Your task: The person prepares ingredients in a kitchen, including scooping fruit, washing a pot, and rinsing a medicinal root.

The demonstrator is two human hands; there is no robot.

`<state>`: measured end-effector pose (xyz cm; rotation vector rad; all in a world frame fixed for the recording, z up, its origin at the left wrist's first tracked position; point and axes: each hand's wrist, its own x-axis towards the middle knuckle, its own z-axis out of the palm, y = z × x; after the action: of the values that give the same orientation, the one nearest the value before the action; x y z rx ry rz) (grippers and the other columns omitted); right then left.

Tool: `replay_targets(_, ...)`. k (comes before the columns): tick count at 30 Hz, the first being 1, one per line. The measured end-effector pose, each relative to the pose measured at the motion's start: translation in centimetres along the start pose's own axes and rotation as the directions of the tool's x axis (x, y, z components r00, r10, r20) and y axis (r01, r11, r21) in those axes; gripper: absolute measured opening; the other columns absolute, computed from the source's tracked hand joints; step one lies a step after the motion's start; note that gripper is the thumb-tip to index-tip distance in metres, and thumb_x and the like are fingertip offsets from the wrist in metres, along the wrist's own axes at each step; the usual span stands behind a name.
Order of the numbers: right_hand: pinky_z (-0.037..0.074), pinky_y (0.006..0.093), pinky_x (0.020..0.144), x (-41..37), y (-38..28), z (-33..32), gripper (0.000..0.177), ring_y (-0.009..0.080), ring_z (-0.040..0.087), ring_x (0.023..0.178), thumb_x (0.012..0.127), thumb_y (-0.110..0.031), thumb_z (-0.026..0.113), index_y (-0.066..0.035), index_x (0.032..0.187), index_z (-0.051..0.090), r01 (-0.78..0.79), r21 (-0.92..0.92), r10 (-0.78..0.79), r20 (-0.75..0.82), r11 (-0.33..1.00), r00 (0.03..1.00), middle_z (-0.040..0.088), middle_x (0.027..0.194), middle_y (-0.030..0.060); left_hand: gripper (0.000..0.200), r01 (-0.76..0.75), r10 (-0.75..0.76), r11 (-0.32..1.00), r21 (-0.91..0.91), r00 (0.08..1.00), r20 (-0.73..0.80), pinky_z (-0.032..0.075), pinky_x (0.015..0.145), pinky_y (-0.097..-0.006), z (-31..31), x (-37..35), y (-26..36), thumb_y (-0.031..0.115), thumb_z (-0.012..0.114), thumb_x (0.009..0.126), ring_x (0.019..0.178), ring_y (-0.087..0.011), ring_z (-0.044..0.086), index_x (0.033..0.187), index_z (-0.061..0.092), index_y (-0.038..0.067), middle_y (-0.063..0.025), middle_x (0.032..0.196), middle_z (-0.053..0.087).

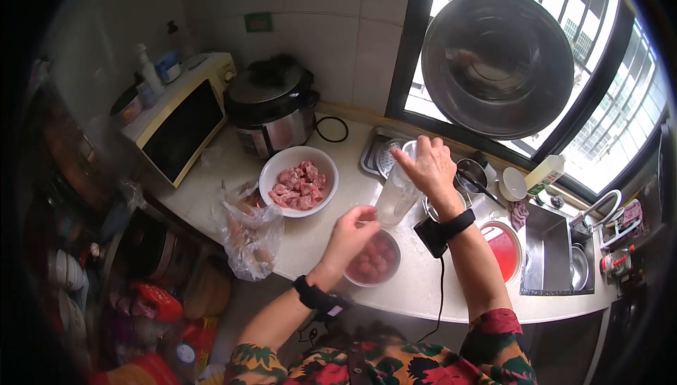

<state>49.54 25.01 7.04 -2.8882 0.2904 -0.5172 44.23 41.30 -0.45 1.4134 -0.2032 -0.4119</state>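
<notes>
My right hand (429,165) grips a tall clear container (396,200) near its top, and the container leans slightly over the counter. My left hand (350,237) hangs above the near counter edge, left of that container, with its fingers curled together; what they hold, if anything, I cannot make out. Right beneath the left hand, partly covered by it, is a bowl of round red pieces (374,261) that look like fruit. Further left stands a white bowl (330,168) of raw meat chunks (300,187). A dark device is strapped to each wrist.
A clear plastic bag (248,244) lies at the left counter edge, before a microwave (180,120) and an electric pressure cooker (271,106). On the right are a bowl of red liquid (502,247), a sink (543,251) and a bottle (546,173). A large metal basin (497,64) leans against the window.
</notes>
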Motion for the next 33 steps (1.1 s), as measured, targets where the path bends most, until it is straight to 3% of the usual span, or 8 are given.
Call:
replay_targets(5, 0.039, 0.0429, 0.08, -0.3, 0.1, 0.3, 0.07, 0.0338, 0.046, 0.101, 0.071, -0.06, 0.049, 0.0, 0.106, 0.053, 0.07, -0.124, -0.064, 0.055, 0.99, 0.996, 0.051, 0.103, 0.0188, 0.036, -0.258, 0.275, 0.93, 0.261, 0.961, -0.03, 0.044, 0.077, -0.0327, 3.3, 3.7, -1.1, 0.021, 0.059, 0.076, 0.087, -0.0241, 0.058, 0.104, 0.052, 0.0, -0.0149, 0.098, 0.059)
replay_targets(13, 0.036, 0.0473, 0.084, -1.1, 1.3, 3.1, 0.06, 0.0357, 0.04, 0.11, 0.078, -0.047, 0.047, -0.003, 0.118, 0.043, 0.205, -0.029, -0.207, -0.157, 0.978, 0.966, 0.044, 0.117, 0.0211, 0.034, -0.201, 0.21, 0.966, 0.162, 0.977, -0.041, 0.045, 0.074, -0.0307, 3.5, 5.0, -2.7, 0.023, 0.059, 0.078, 0.083, -0.0213, 0.059, 0.102, 0.054, -0.001, -0.0138, 0.09, 0.061)
replay_targets(16, 0.039, 0.0465, 0.077, -0.4, 0.4, 2.5, 0.055, 0.0341, 0.046, 0.099, 0.078, -0.043, 0.049, -0.001, 0.113, 0.046, 0.098, 0.036, -0.101, 0.095, 0.995, 0.99, 0.049, 0.106, 0.0187, 0.027, -0.102, 0.103, 0.995, 0.013, 0.985, -0.136, 0.043, 0.065, -0.0209, 1.1, 4.6, -4.1, 0.015, 0.054, 0.082, 0.077, -0.0097, 0.054, 0.104, 0.053, 0.0, -0.0037, 0.089, 0.058)
replay_targets(20, 0.041, 0.0452, 0.073, -0.6, 1.0, 4.1, 0.057, 0.0323, 0.048, 0.092, 0.075, -0.042, 0.054, 0.001, 0.111, 0.047, 0.142, 0.051, -0.137, -0.089, 0.989, 0.987, 0.05, 0.099, 0.0166, 0.02, 0.077, -0.255, 0.919, -0.387, 0.865, -0.432, 0.049, 0.057, -0.0267, -5.1, 2.5, -6.9, 0.012, 0.054, 0.081, 0.065, -0.0182, 0.058, 0.096, 0.049, 0.001, -0.0084, 0.08, 0.055)
replay_targets(24, 0.037, 0.0418, 0.086, -0.7, 2.4, 4.0, 0.064, 0.0343, 0.042, 0.105, 0.075, -0.041, 0.056, 0.003, 0.118, 0.041, 0.226, 0.283, -0.193, -0.14, 0.932, 0.971, 0.046, 0.112, 0.0201, 0.023, 0.045, -0.489, 0.693, -0.719, 0.762, -0.424, 0.051, 0.058, -0.0308, -11.0, 1.8, -10.2, 0.017, 0.055, 0.082, 0.065, -0.0248, 0.057, 0.093, 0.046, -0.002, -0.0123, 0.072, 0.051)
replay_targets(26, 0.035, 0.0399, 0.091, -1.0, 3.2, 4.0, 0.067, 0.0346, 0.04, 0.111, 0.074, -0.041, 0.058, 0.003, 0.121, 0.038, 0.275, 0.407, -0.209, -0.199, 0.871, 0.957, 0.043, 0.118, 0.0216, 0.032, 0.044, -0.593, 0.598, -0.8, 0.696, -0.405, 0.051, 0.061, -0.0298, -12.3, 2.2, -9.8, 0.022, 0.055, 0.083, 0.08, -0.029, 0.058, 0.1, 0.043, -0.002, -0.0218, 0.096, 0.051)
replay_targets(29, 0.027, 0.0379, 0.098, -3.3, 4.3, 3.8, 0.079, 0.0329, 0.032, 0.119, 0.071, -0.041, 0.064, 0.003, 0.127, 0.029, 0.146, 0.769, -0.066, -0.134, 0.623, 0.989, 0.031, 0.128, 0.0243, 0.027, -0.005, -0.479, 0.666, -0.746, 0.764, -0.432, 0.052, 0.066, -0.0323, -14.9, 3.9, -11.5, 0.013, 0.051, 0.081, 0.08, -0.0297, 0.058, 0.102, 0.042, -0.002, -0.0203, 0.097, 0.051)
replay_targets(33, 0.024, 0.0363, 0.1, -5.1, 4.2, 3.8, 0.091, 0.033, 0.026, 0.124, 0.067, -0.042, 0.067, 0.004, 0.13, 0.021, 0.109, 0.596, -0.074, -0.083, 0.795, 0.994, 0.025, 0.13, 0.027, 0.03, -0.054, -0.416, 0.742, -0.668, 0.744, -0.523, 0.053, 0.07, -0.0392, -15.7, 4.4, -11.1, -0.002, 0.046, 0.075, 0.084, -0.0311, 0.056, 0.105, 0.043, -0.003, -0.0178, 0.1, 0.051)
